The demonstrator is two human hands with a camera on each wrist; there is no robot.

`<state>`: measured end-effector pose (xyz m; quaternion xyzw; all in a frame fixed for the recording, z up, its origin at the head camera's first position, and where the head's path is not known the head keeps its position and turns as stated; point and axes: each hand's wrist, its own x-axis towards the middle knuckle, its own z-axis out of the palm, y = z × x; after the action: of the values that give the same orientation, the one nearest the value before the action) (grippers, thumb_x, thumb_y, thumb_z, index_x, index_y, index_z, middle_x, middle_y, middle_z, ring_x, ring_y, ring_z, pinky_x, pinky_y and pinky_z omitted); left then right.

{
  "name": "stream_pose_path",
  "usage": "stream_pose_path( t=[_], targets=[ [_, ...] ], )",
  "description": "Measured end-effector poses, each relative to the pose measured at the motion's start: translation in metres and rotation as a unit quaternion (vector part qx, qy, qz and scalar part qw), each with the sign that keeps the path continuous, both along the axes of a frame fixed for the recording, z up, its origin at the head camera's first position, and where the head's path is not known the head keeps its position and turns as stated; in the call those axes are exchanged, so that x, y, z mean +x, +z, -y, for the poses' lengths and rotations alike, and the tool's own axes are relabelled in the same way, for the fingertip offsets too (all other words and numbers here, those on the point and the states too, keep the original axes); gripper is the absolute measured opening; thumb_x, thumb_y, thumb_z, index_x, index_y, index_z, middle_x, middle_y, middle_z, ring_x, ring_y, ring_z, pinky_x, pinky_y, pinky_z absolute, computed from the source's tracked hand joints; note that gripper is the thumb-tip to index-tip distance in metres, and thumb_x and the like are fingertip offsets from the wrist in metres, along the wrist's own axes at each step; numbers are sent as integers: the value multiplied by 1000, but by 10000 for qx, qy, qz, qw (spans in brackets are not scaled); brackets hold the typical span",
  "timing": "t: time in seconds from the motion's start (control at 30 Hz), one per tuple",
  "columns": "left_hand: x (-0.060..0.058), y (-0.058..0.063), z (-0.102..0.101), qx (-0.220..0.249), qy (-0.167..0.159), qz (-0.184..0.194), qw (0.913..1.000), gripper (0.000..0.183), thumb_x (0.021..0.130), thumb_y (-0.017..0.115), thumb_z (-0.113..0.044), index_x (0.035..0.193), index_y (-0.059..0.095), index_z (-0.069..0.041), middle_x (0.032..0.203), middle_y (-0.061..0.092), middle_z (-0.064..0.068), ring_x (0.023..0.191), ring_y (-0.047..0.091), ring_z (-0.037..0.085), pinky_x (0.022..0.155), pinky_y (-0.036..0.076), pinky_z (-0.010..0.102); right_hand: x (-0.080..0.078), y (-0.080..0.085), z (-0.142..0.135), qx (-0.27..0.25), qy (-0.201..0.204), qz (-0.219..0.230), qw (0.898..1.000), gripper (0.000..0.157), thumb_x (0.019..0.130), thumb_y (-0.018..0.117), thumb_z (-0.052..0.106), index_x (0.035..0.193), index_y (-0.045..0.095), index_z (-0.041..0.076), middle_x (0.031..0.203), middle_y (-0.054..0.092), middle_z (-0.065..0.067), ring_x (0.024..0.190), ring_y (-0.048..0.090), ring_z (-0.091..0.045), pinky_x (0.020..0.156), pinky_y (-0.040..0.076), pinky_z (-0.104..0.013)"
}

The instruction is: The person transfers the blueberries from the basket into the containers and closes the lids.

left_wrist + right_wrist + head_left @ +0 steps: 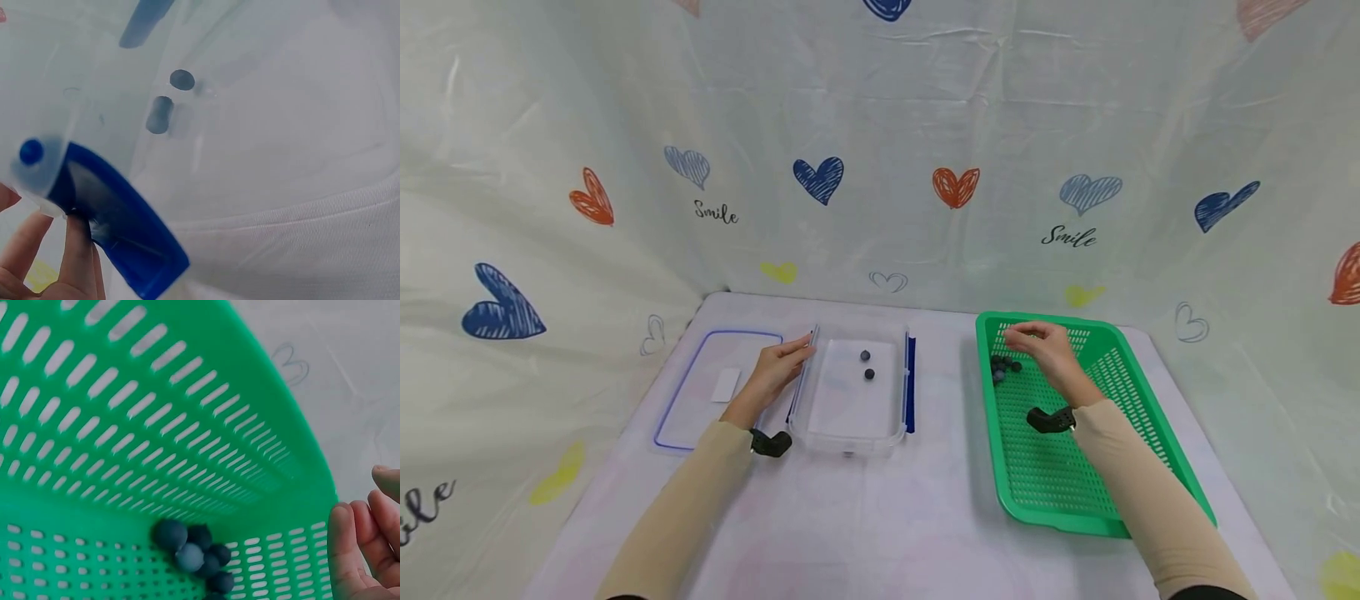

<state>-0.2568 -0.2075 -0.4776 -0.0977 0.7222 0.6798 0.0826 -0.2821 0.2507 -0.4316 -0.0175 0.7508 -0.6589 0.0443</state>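
Note:
Straight fingers of my left hand touch the left side of a clear plastic container. In the left wrist view, my fingertips rest by its blue latch. Two blueberries lie apart on the container's floor. My right hand hovers over the far left part of a green basket, fingers loosely bent. The right wrist view shows nothing between thumb and fingers. Several blueberries cluster in the basket's corner, to the left of that hand.
A clear lid with a blue seal lies flat left of the container, and a white rectangle shows on it. Another blue latch hangs along the container's right side. Behind the table hangs a heart-patterned sheet.

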Motion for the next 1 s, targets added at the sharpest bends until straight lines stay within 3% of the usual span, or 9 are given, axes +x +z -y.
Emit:
stream_pose_path(
  t=[0.17, 0.27, 0.37, 0.5, 0.67, 1.0],
  targets=[
    [1, 0, 0, -45, -36, -32, 10000, 55, 98, 66, -24, 148, 47, -9, 158, 35, 11, 133, 42, 20, 109, 41, 32, 0, -9, -9, 180, -136, 22, 9997, 41, 97, 69, 15, 123, 57, -14, 98, 65, 4, 90, 69, -10, 85, 56, -23],
    [2, 0, -1, -10, -35, -62, 10000, 55, 99, 66, -23, 148, 46, -9, 158, 34, 13, 140, 36, 25, 115, 34, 41, -1, -14, -14, 417, -172, -39, 9990, 42, 97, 68, 15, 124, 57, -16, 102, 63, 3, 89, 67, -7, 88, 56, -27],
    [2, -1, -1, -29, -32, -71, 10000, 55, 99, 66, -22, 148, 46, -9, 157, 35, 14, 142, 35, 25, 115, 33, 42, -1, -20, -18, 766, -235, -30, 9968, 44, 97, 68, 17, 126, 57, -15, 111, 61, -4, 92, 64, -7, 98, 52, -40],
    [2, -4, -1, -64, -59, -53, 9999, 55, 99, 66, -23, 148, 46, -9, 156, 37, 14, 143, 35, 26, 115, 34, 42, -3, -28, -24, 1140, -372, 103, 9927, 46, 96, 70, 18, 127, 58, -13, 125, 56, -20, 111, 56, -24, 107, 42, -55],
    [2, -5, -1, -90, -90, -69, 9999, 55, 99, 66, -23, 148, 46, -9, 156, 38, 15, 143, 35, 28, 115, 34, 43, -5, -37, -29, 1313, -418, 147, 9903, 47, 95, 71, 16, 128, 57, -13, 134, 51, -29, 127, 45, -41, 108, 40, -55],
    [2, 1, -1, -177, -159, -100, 9997, 55, 100, 64, -22, 149, 44, -8, 155, 37, 17, 143, 35, 27, 115, 34, 42, -6, -46, -34, 1439, -473, 86, 9884, 46, 94, 73, 16, 127, 59, -12, 132, 56, -30, 125, 47, -39, 106, 42, -53]
  ],
)
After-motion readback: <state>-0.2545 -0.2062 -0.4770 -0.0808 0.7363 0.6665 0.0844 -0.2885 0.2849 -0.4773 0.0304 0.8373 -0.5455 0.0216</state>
